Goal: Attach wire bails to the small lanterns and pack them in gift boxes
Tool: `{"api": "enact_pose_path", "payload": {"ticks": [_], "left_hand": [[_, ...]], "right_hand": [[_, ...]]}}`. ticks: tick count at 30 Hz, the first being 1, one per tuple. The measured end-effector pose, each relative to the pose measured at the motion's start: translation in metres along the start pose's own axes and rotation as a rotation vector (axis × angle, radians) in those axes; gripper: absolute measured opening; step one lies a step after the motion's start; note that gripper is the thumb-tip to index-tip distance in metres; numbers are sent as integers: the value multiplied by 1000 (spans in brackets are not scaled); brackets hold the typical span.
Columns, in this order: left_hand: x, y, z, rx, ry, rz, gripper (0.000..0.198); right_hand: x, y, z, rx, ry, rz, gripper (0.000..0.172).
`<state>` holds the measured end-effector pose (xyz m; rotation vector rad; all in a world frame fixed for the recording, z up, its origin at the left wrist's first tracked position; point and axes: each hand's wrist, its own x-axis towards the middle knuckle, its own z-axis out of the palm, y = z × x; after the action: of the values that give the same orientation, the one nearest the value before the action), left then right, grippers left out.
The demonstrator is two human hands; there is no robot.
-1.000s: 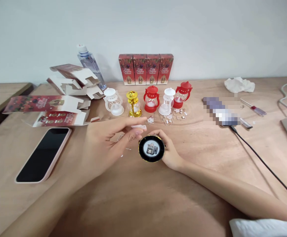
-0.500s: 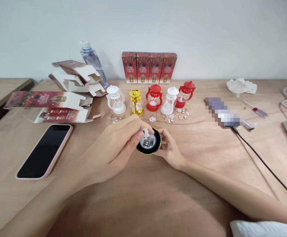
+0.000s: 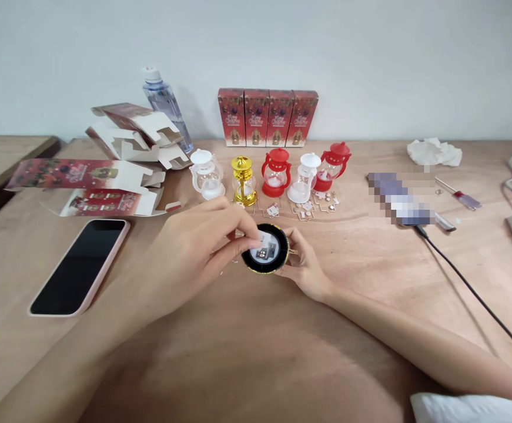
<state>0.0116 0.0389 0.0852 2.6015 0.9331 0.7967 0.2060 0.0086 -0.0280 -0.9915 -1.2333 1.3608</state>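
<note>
My right hand (image 3: pixel 305 269) is wrapped round a small lantern (image 3: pixel 277 264) with a gold edge. Its black underside faces me, showing a white round centre with an uncovered battery compartment (image 3: pixel 263 253) and metal contacts. Thumb and forefinger of my left hand (image 3: pixel 194 249) pinch a small white battery cover (image 3: pixel 265 237) over the upper part of that centre. Whether the cover touches the base, I cannot tell. Beyond my hands stand white lanterns (image 3: pixel 212 187), a gold lantern (image 3: pixel 244 182) and red lanterns (image 3: pixel 275 170), with button cells (image 3: pixel 307 205) and wire hangers before them.
Red boxes (image 3: pixel 256 117) stand against the wall. Opened cartons (image 3: pixel 83 176) and a water bottle (image 3: pixel 166 106) are at left, above a phone (image 3: pixel 79 267). To the right lie a blurred phone (image 3: pixel 397 200) on a black cable (image 3: pixel 467 291), a screwdriver (image 3: pixel 465 200) and crumpled tissue (image 3: pixel 434 153).
The fingers of my left hand have tilted and shifted slightly over the base, with the white cover still pinched. My right hand keeps the lantern nearly still. The whole view has shifted slightly.
</note>
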Motion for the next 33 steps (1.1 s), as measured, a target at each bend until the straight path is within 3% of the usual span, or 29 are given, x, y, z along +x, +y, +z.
{"api": "enact_pose_path", "payload": {"ticks": [2,6,14,22,33], "left_hand": [[1,0,0,-13,24,47,7],[1,0,0,-62,35,11,14],[-1,4,2,-103,47,132,26],[-1,4,13,74,136,171,18],[-4,3,15,190,129,299,33]], "right_hand": [[0,0,0,8,3,-3,46],[0,0,0,12,12,9,49],[0,2,-1,18,7,-1,49],[0,2,-2,-7,16,-10,47],[0,3,-3,-37,33,-12,47]]}}
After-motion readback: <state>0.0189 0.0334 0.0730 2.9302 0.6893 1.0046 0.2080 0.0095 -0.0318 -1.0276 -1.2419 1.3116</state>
